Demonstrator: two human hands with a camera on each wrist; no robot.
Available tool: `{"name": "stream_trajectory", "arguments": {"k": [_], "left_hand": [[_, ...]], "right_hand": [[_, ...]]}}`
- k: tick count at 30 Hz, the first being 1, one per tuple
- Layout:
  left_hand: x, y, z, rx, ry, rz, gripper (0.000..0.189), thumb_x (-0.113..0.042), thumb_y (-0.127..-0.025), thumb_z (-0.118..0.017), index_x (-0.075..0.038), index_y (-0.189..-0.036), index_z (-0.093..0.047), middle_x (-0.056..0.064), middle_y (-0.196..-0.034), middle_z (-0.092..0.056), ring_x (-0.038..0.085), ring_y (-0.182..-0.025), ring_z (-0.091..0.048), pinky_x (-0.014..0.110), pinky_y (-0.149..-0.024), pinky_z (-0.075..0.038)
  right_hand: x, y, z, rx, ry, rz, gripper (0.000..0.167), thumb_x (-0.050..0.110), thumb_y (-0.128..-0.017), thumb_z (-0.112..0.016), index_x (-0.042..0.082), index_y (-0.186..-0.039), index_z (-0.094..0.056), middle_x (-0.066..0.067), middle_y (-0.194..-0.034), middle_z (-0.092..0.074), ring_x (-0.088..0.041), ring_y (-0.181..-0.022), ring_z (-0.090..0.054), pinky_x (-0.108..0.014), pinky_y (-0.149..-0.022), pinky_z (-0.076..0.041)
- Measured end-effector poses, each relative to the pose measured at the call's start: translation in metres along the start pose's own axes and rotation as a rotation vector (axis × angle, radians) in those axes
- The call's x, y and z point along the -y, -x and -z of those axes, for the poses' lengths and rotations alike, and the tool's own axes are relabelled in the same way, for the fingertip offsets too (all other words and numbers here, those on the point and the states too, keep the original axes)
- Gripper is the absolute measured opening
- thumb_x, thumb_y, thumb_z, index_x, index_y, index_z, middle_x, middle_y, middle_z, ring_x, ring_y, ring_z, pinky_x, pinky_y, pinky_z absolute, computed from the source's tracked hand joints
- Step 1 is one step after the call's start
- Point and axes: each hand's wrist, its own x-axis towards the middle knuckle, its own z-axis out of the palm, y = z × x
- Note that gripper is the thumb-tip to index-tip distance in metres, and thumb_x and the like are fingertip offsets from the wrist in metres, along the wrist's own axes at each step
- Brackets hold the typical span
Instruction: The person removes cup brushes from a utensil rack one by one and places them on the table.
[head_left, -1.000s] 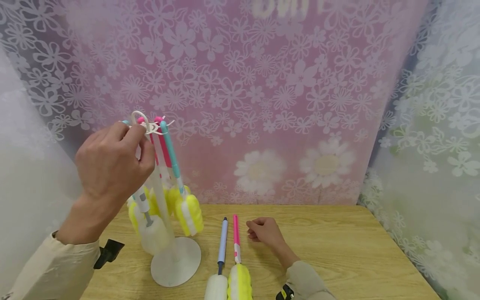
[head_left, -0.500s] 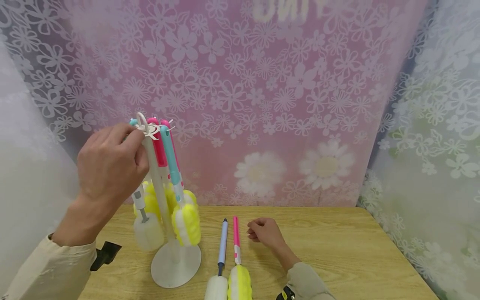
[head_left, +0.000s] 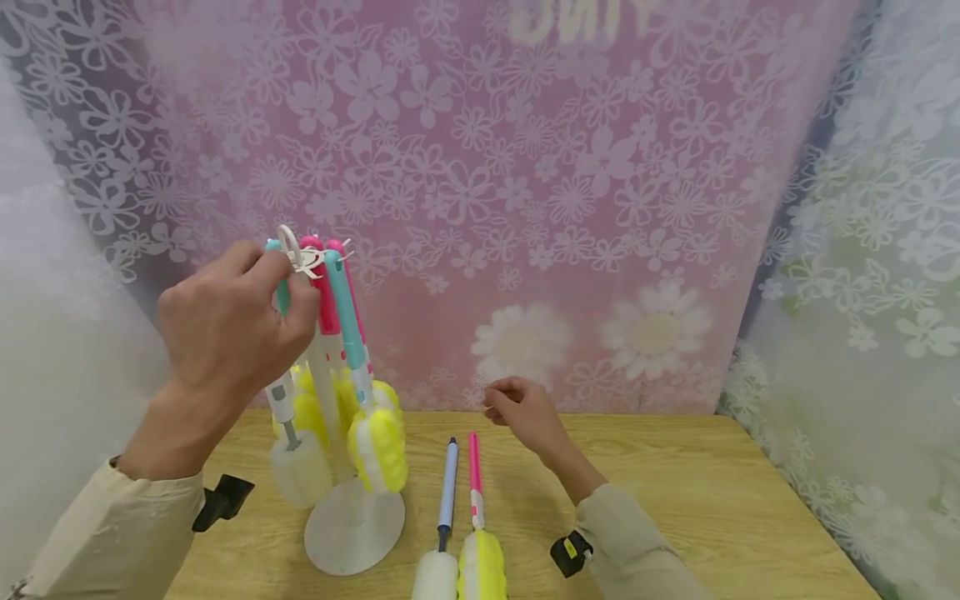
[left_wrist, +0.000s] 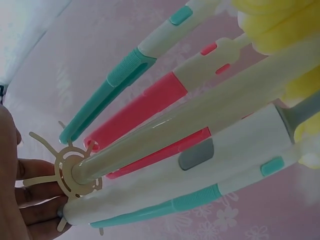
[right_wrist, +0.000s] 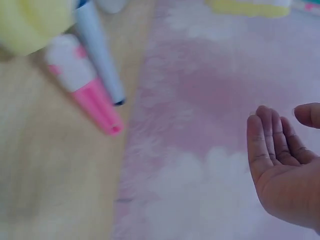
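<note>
My left hand [head_left: 232,325] is at the top of a white brush stand [head_left: 354,542], its fingers curled at the hooked ring [left_wrist: 62,170]. Several bottle brushes hang there, among them a teal-handled brush [head_left: 345,304] and a pink-handled brush [head_left: 327,300]. Closest to the left fingers is the end of a white-handled brush [left_wrist: 160,176], whose white sponge head [head_left: 300,471] hangs below my hand. Whether those fingers pinch its end or only the ring is partly hidden. My right hand [head_left: 528,417] holds nothing, raised with loosely bent fingers [right_wrist: 257,142].
Right of the stand's base, a blue-handled brush [head_left: 447,492] and a pink-handled brush [head_left: 476,475] lie side by side on the wooden table [head_left: 675,492]. A flowered pink backdrop [head_left: 525,250] rises behind the table's back edge.
The hanging brushes have shifted around the stand's top, and the pink handles show more. My left hand stays near the ring. My right hand has lifted from near the table.
</note>
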Motion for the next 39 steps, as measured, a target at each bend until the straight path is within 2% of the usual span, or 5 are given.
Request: {"name": "stream_trajectory", "arguments": {"k": [5,10,18,27,39], "left_hand": [[-0.001,0.0,-0.004,-0.032,-0.027,0.02,0.044,-0.043,-0.085,-0.052,-0.005,-0.064,-0.055,0.01,-0.06,-0.048,0.024,-0.04,-0.033,0.036,-0.038,-0.021],[0.0,0.001,-0.008,-0.077,-0.039,0.031,0.043,-0.041,-0.084,-0.058,-0.005,-0.062,-0.054,0.009,-0.06,-0.047,0.022,-0.041,-0.031,0.035,-0.04,-0.02],[-0.001,0.0,-0.008,-0.086,-0.067,0.019,0.039,-0.037,-0.085,-0.055,-0.004,-0.065,-0.059,0.008,-0.06,-0.047,0.024,-0.04,-0.034,0.034,-0.04,-0.022],[-0.002,0.001,-0.008,-0.072,-0.083,0.002,0.039,-0.036,-0.087,-0.052,-0.003,-0.067,-0.061,0.008,-0.061,-0.048,0.023,-0.04,-0.035,0.033,-0.04,-0.024],[-0.003,0.002,-0.009,-0.082,-0.082,0.004,0.037,-0.033,-0.086,-0.053,-0.004,-0.064,-0.057,0.007,-0.059,-0.044,0.022,-0.041,-0.032,0.031,-0.04,-0.022]], "right_hand": [[0.036,0.0,-0.011,0.062,0.045,0.122,0.023,0.022,-0.095,-0.059,0.008,-0.111,-0.064,-0.007,-0.099,-0.065,-0.019,-0.086,-0.065,-0.036,-0.08,-0.053],[0.065,0.001,-0.03,0.102,0.131,0.255,0.027,0.026,-0.095,-0.058,0.012,-0.119,-0.061,-0.001,-0.107,-0.063,-0.016,-0.093,-0.063,-0.033,-0.08,-0.052],[0.1,0.004,-0.071,0.125,0.055,0.417,0.039,0.029,-0.092,-0.064,0.009,-0.125,-0.059,0.0,-0.118,-0.062,-0.012,-0.101,-0.06,-0.03,-0.089,-0.048],[0.109,0.002,-0.1,0.083,0.005,0.412,0.043,0.035,-0.088,-0.068,0.012,-0.123,-0.061,0.005,-0.107,-0.062,-0.009,-0.092,-0.061,-0.025,-0.081,-0.051],[0.108,-0.003,-0.106,0.062,-0.042,0.391,0.03,0.034,-0.086,-0.071,0.016,-0.11,-0.068,0.01,-0.095,-0.065,-0.008,-0.084,-0.063,-0.025,-0.078,-0.051]]}}
